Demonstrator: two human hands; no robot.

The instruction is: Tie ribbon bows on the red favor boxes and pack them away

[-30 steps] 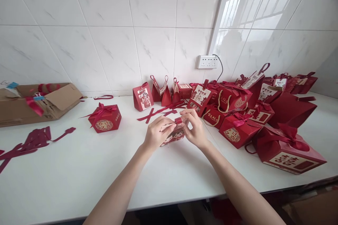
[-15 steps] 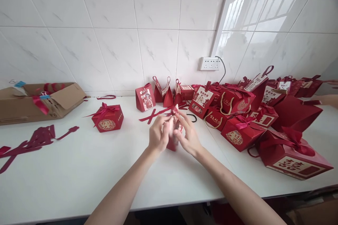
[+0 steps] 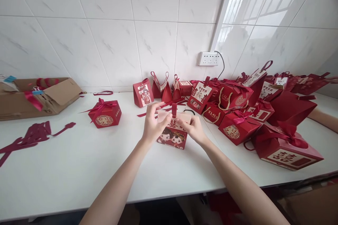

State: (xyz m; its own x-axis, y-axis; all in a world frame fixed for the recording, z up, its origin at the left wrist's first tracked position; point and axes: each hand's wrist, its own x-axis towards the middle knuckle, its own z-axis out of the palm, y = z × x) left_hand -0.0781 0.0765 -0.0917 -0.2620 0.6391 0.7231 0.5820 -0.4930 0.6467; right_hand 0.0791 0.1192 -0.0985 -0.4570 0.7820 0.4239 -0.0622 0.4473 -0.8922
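Note:
A small red gift box (image 3: 173, 140) with two cartoon faces on its front stands on the white table before me. A dark red ribbon loop (image 3: 174, 109) sticks up from the middle of its top. My left hand (image 3: 155, 123) grips the box's upper left side, thumb on the front near the ribbon. On the upper right, my right hand (image 3: 194, 129) holds it the same way, its thumb also near the ribbon. The fingertips behind the box are partly hidden. Just behind lie loose red ribbon strips (image 3: 142, 114).
To the left are a red box with a bow (image 3: 105, 113), a pile of ribbons (image 3: 37, 134) and an open cardboard box (image 3: 56, 96). Many red gift boxes (image 3: 233, 126) crowd the right side. Another person's arm (image 3: 324, 120) reaches in at the far right.
The gift box has turned so its cartoon front now faces me. My hands have moved apart to its two upper sides. The view has tilted slightly down.

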